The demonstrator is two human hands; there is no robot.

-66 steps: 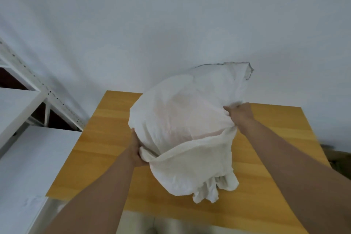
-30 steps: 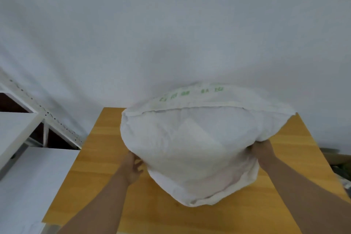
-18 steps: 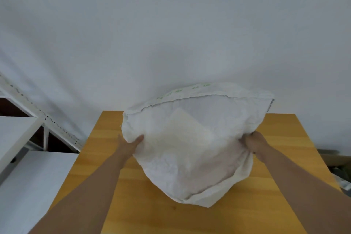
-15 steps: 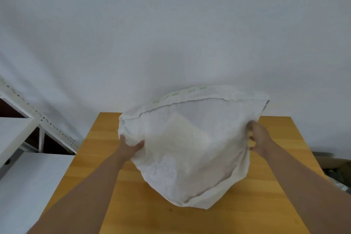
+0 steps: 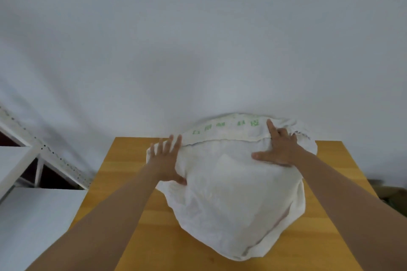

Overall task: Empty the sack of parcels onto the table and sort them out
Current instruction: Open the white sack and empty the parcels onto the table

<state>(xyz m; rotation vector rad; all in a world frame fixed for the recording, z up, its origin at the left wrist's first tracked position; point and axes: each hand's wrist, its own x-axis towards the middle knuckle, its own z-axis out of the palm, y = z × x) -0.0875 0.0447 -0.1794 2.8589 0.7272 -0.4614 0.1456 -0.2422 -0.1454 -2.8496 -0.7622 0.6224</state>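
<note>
Bulging white woven-plastic sack (image 5: 237,200) sits on the light wooden table (image 5: 123,185), filling centre to 1 o'clock of the top. Fabric is crinkled and slightly see-through; a pale flat rectangular shape shows faintly through the upper middle, and a pinkish tint near the 5 o'clock edge. A stitched seam runs across the far end, with a band of faded green print beyond it, unreadable. The near end at 6 o'clock is a rounded, folded bulge.

My left hand (image 5: 165,160) lies flat against the sack's 10 o'clock corner, fingers straight and spread, gripping nothing. My right hand (image 5: 278,149) presses on top at 1 o'clock, index finger extended over the seam, thumb out sideways, other fingers partly bent, nothing pinched.

White metal shelving (image 5: 41,156) stands at 9 o'clock, white wall (image 5: 198,39) behind.
</note>
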